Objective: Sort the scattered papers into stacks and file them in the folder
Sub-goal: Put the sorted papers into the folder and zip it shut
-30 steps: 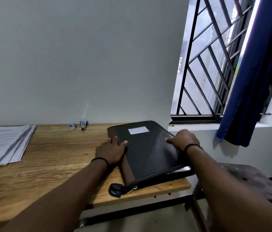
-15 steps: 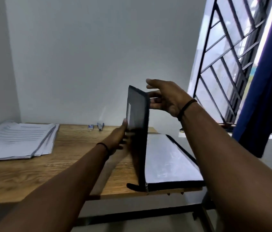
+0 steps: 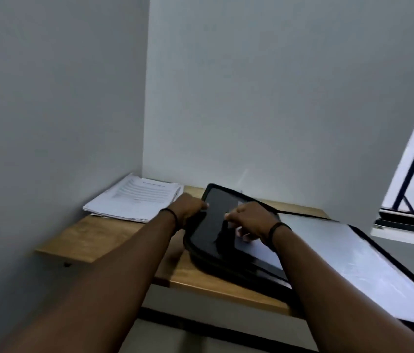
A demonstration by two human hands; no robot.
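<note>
Black zip folder point(image 3: 216, 225) opened flat across the wooden table point(image 3: 104, 235), pale inner panel point(image 3: 353, 261) overhanging to the right; stack of printed papers point(image 3: 137, 197) in the far left corner, just left of the folder, nearest the left hand point(image 3: 188, 207); left hand curled, gripping the folder's left edge; right hand point(image 3: 249, 220) resting on the dark flap, fingers bent, hold unclear; both arms stretched forward.

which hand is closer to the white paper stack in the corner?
Left. The left hand sits at the black zip folder's left edge, just right of the stack of white printed papers; the right hand is farther right, on the folder's flap.
</note>
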